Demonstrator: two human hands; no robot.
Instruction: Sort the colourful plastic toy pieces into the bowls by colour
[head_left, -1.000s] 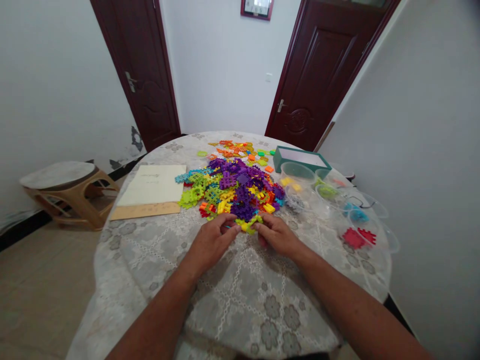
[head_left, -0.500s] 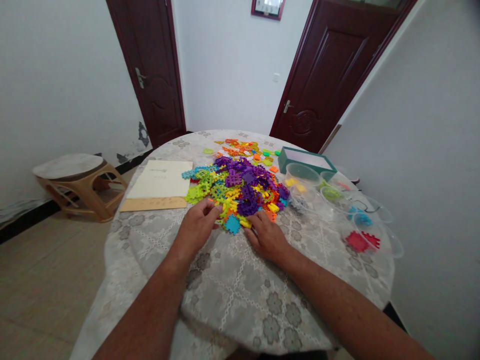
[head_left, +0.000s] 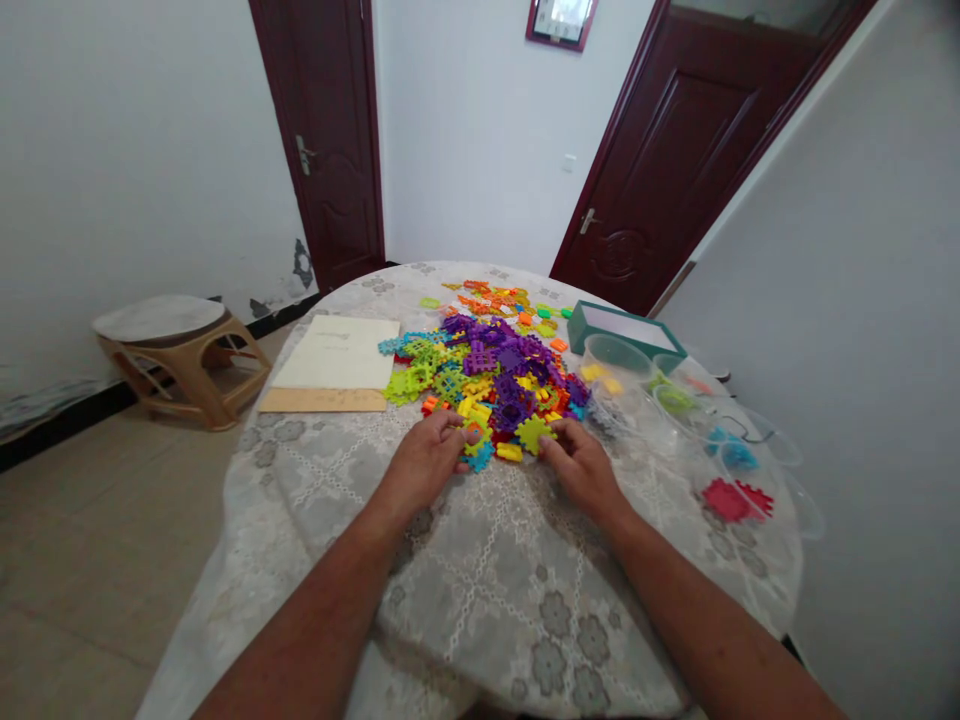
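Note:
A mixed heap of plastic interlocking pieces (head_left: 512,358), purple, green, yellow, blue and orange, lies on the table in front of me. At its near left edge my left hand (head_left: 427,455) is closed on a yellow-green interlocking piece (head_left: 480,440) with orange at its centre. A blue piece (head_left: 480,460) shows just beneath it. My right hand (head_left: 585,465) pinches a flat yellow-green toothed square (head_left: 534,434) by its right side. Between the hands a small yellow piece (head_left: 509,453) rests on the cloth.
Clear tubs (head_left: 616,355) with sorted pieces stand on the right, beside an open green box (head_left: 628,332). Red pieces (head_left: 737,500) sit in the nearest tub. To the left lie a pale sheet (head_left: 341,350) and a tan strip (head_left: 322,400). A stool (head_left: 180,350) stands beyond the table.
Both hands have picked up yellow-green pieces at the heap's near edge. My right hand has moved right, away from the left one. The view has shifted slightly.

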